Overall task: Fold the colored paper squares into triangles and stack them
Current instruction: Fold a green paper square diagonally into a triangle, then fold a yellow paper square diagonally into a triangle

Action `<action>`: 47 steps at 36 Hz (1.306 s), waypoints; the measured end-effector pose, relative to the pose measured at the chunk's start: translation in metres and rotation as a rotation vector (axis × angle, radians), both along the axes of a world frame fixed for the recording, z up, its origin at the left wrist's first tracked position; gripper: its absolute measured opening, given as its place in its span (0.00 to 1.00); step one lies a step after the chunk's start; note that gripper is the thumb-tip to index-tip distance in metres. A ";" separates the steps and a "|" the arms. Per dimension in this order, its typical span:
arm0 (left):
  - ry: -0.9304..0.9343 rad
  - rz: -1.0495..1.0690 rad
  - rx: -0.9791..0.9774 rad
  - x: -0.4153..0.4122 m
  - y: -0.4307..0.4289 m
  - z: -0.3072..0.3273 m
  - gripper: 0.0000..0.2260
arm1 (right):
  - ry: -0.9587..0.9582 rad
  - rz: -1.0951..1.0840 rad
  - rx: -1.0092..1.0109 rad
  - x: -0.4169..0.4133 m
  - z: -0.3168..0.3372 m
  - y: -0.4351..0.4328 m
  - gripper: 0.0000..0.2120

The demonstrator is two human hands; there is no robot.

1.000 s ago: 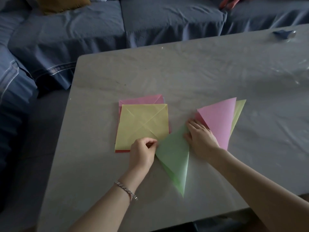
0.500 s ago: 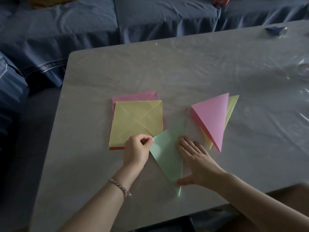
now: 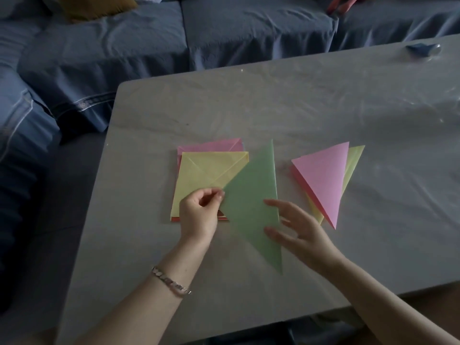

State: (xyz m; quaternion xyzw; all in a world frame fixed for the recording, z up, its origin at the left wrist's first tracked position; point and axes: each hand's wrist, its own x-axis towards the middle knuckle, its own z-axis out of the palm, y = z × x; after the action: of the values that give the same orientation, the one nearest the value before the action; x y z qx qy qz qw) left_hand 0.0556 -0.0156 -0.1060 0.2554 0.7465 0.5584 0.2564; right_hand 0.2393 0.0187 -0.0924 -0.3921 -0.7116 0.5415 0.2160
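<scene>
On the bench (image 3: 249,108), seen from the head camera, a green triangle (image 3: 251,202) of folded paper sits between two piles. Its long edge runs nearly straight away from the person, one sharp tip pointing toward the sofa (image 3: 124,46) and the other toward the bench's near edge. Its third corner points left. The left grip (image 3: 199,215), with a bracelet (image 3: 170,282) at the wrist, pinches that left corner between thumb and curled forefinger. The right grip (image 3: 298,232) is spread wide and holds nothing, its forefinger and thumb tips lying over the triangle's right edge; whether they press on it I cannot tell. The triangle's far half overlaps a creased yellow square (image 3: 204,178), which tops a pile with a pink sheet (image 3: 211,145) showing behind it and a red sheet (image 3: 174,219) at its near edge. Just right of the green triangle, apart from it, a pink triangle (image 3: 323,180) lies with its sharpest tip toward the person. It rests on a pale yellow triangle (image 3: 353,160) that is offset to the right.
</scene>
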 end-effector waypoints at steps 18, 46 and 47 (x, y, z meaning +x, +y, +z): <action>0.817 -0.732 -0.522 -0.054 -0.006 -0.018 0.37 | -0.445 -0.438 0.369 0.040 -0.011 0.053 0.14; 0.932 -0.843 -0.419 -0.073 -0.003 -0.014 0.23 | -0.412 0.160 0.524 -0.053 -0.040 0.031 0.20; 0.973 -0.843 -0.411 -0.074 -0.004 -0.013 0.20 | -0.402 0.154 0.507 -0.052 -0.041 0.031 0.20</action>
State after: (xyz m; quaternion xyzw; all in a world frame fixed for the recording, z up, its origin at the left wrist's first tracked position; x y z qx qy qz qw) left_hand -0.0180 -0.0193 -0.1190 0.6930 0.7047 0.0785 0.1302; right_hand 0.1871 0.0499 -0.1333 -0.3702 -0.8796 0.2736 0.1203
